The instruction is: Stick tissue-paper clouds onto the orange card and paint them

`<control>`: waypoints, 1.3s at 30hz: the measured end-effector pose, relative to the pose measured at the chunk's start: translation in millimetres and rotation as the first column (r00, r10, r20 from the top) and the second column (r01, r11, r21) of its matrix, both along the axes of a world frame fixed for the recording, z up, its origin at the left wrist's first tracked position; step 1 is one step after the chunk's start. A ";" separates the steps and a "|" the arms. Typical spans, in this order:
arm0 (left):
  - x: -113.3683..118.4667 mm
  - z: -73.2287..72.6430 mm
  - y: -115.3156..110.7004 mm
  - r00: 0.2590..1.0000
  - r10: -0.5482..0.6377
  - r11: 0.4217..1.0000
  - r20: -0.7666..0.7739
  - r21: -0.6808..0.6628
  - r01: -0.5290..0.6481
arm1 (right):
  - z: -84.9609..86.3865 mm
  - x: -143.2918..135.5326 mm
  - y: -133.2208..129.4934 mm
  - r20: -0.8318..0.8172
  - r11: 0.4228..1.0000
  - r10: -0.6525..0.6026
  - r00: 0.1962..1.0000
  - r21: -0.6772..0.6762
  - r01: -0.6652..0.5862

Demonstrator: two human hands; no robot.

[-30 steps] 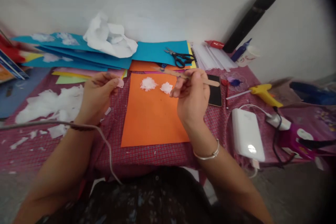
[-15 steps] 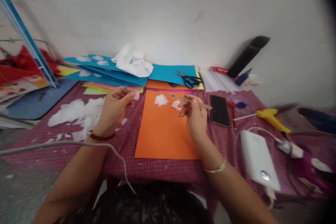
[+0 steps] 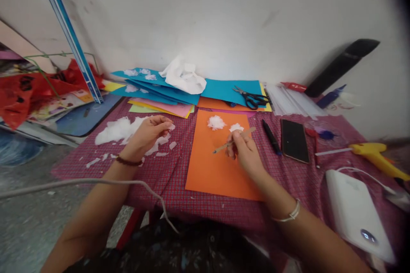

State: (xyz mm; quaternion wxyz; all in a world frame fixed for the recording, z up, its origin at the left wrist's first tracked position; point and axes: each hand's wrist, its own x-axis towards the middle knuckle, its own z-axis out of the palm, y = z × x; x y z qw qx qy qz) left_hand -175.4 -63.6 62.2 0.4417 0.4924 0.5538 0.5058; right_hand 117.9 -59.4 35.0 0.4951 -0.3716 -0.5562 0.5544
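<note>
White power bank (image 3: 357,211): one, lit display too blurred to read.
Orange sheet (image 3: 218,175): one, bearing two white tufts (image 3: 216,122).
Wooden stick (image 3: 221,148): one, over the sheet, gripped in our right hand's (image 3: 244,150) curled fingers.
White scrap (image 3: 172,127): one, fingertip-pinched by our left hand (image 3: 151,133).

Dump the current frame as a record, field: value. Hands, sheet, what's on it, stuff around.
left hand: pinching small pale piece, left of sheet
right hand: holding wooden stick, bluish tip pointing left over sheet
orange sheet: on checked cloth
on sheet: two white tufts, near far edge
left side: loose white scraps
far side: scissors on blue paper
right side: dark pen, phone, yellow glue gun, white power bank
</note>
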 end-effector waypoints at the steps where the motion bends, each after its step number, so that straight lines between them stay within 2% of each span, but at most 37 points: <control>1: -4.5 0.8 -5.9 0.999 -0.041 0.999 -0.027 -0.030 0.040 | -1.0 -0.1 1.1 0.013 0.999 0.018 1.000 -0.041 -0.017; 4: -19.0 8.0 -28.8 0.951 -0.244 0.961 -0.187 -0.177 0.212 | -7.4 0.4 3.3 -0.001 0.988 0.060 0.998 -0.146 -0.059; 7: -27.5 11.5 -49.1 0.809 -0.440 0.889 -0.389 -0.315 0.332 | -17.9 1.0 2.8 -0.074 0.978 0.044 0.996 -0.199 -0.058; 9: -28.0 7.8 -57.1 0.721 -0.451 0.889 -0.527 -0.333 0.313 | -24.3 1.9 1.7 -0.118 0.976 0.040 0.992 -0.209 -0.064; 12: -23.7 -2.3 -61.4 0.571 -0.384 0.923 -0.726 -0.312 0.224 | -29.1 4.4 0.6 -0.123 0.975 0.067 0.990 -0.204 -0.091; 14: -20.0 -7.5 -60.8 0.464 -0.362 0.932 -0.809 -0.303 0.198 | -28.9 6.1 0.3 -0.104 0.973 0.086 0.991 -0.203 -0.106; 16: -17.3 -10.0 -58.7 0.401 -0.350 0.936 -0.847 -0.298 0.186 | -27.2 7.0 0.0 -0.088 0.970 0.115 0.989 -0.206 -0.131; 22: -17.0 -9.6 -52.2 0.389 -0.354 0.935 -0.850 -0.318 0.156 | -25.8 4.5 -1.1 0.019 0.964 0.210 0.978 -0.172 -0.203; 33: -13.6 -2.9 -41.5 0.331 -0.458 0.888 -0.825 -0.413 0.200 | -25.0 1.8 -2.5 0.065 0.962 0.236 0.969 -0.157 -0.224; 36: -11.6 9.2 -41.6 0.319 -0.408 0.910 -0.856 -0.353 0.215 | -23.7 1.6 -2.1 0.015 0.960 0.229 0.973 -0.167 -0.224; 39: -5.1 25.3 -28.4 0.360 -0.283 0.949 -0.889 -0.206 0.237 | -22.3 3.2 2.4 -0.079 0.956 0.210 0.974 -0.190 -0.222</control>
